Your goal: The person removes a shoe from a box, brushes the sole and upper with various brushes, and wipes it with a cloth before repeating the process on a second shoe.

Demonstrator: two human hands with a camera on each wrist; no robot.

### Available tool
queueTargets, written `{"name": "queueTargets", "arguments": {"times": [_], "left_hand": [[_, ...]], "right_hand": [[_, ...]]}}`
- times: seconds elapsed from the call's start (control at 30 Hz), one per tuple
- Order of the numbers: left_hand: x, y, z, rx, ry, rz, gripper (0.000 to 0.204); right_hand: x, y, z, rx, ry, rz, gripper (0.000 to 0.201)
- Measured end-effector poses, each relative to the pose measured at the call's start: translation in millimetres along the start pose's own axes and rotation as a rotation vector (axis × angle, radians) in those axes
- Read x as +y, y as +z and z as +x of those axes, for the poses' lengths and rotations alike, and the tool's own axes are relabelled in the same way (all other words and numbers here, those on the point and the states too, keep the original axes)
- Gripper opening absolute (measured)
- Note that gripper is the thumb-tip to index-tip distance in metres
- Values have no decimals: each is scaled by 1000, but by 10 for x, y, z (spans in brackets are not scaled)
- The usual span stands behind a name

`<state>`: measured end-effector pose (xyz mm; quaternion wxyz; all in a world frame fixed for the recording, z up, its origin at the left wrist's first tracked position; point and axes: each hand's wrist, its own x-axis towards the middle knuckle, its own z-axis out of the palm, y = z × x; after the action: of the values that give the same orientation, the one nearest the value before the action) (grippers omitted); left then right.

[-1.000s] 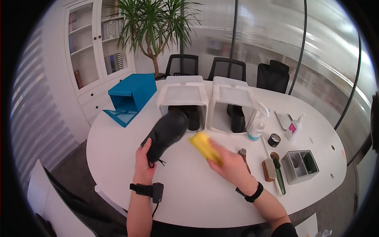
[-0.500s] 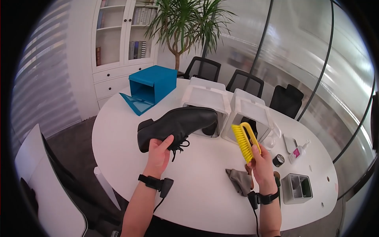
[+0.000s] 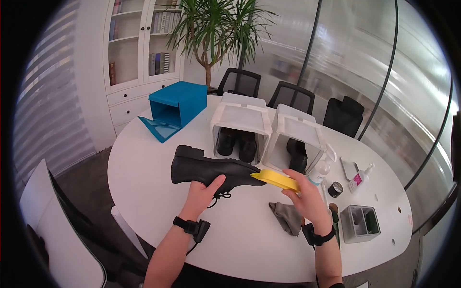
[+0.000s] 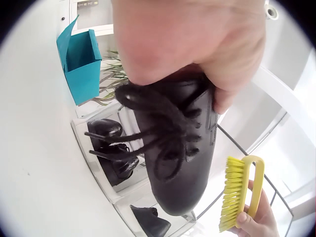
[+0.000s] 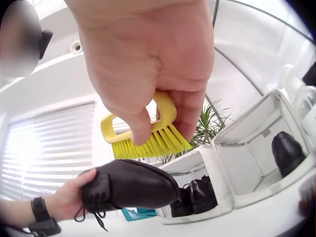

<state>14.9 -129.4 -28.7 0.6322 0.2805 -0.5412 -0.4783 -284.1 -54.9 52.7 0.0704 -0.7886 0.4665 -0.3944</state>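
Note:
My left hand [image 3: 199, 197] grips a black lace-up shoe [image 3: 211, 170] around its middle, thumb on the near side. The shoe is held over the table, heel to the left and toe to the right, laces [image 4: 170, 133] hanging loose. A yellow-handled brush [image 3: 278, 179] with yellow bristles [image 5: 148, 147] is pinched in my right hand [image 3: 309, 199]. In the head view its bristle end overlaps the shoe's toe. The right wrist view shows the bristles just above the shoe's upper. A grey cloth [image 3: 286, 218] lies below my right hand.
Two white boxes [image 3: 242, 113] holding black shoes [image 3: 247, 146] stand open at the back, beside a blue box [image 3: 189, 108]. On the right are a spray bottle [image 3: 321, 170], a round black tin [image 3: 335, 189], a pump bottle [image 3: 361, 178] and a grey divided holder [image 3: 353, 236].
The shoe has turned from slanting away to lying crosswise, and its toe has dipped. My right hand swung the brush out right, then brought it back left to the toe.

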Motion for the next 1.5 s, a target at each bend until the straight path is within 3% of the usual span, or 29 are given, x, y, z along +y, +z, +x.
{"name": "queueTargets", "arguments": {"times": [0.27,0.37,0.6,0.7,0.8,0.87,0.93,0.97,1.0,1.07,1.1,1.17,1.2,1.27,1.3,1.43,1.5], "left_hand": [[50,65,-83,-213,-31,164,31],[25,58,-111,-343,-146,323,33],[-41,59,-101,-388,-51,266,48],[-53,92,-135,-365,87,290,50],[-9,116,-136,-479,39,316,51],[15,98,-166,-451,30,331,43],[-235,-4,-115,-186,-379,125,36],[-289,10,-58,-108,-466,-245,32],[-335,52,-30,-145,-383,-509,27],[202,204,-35,-69,-410,-729,25],[-51,68,-2,-60,-406,-733,25],[-756,-289,108,-208,-205,-638,36],[-674,-272,99,-209,-206,-638,36],[-237,-158,95,-55,-203,-868,48],[-13,-81,96,-57,-136,-885,54],[91,-27,64,-128,-146,-906,57],[117,30,37,-147,-167,-895,58]], "right_hand": [[-74,266,-7,7,-27,-41,56],[-211,353,23,-5,-69,-115,62],[-731,501,521,-35,-305,-246,74],[-957,617,847,-68,-371,-236,79],[-1059,709,1091,-127,-443,-241,78],[-1061,767,1143,-209,-517,-376,76],[-1044,684,1012,-322,-425,-379,76],[-955,642,928,-287,-367,-342,78],[-864,588,843,-255,-311,-307,79],[-671,405,715,-102,-271,-332,71],[-552,334,655,-109,-277,-331,71],[-344,275,527,138,-156,-389,61],[-304,320,454,138,-155,-389,61],[-238,433,312,187,269,304,44],[-222,532,258,149,271,343,38],[-345,907,244,92,292,366,52],[-362,995,275,157,85,310,66]]}}
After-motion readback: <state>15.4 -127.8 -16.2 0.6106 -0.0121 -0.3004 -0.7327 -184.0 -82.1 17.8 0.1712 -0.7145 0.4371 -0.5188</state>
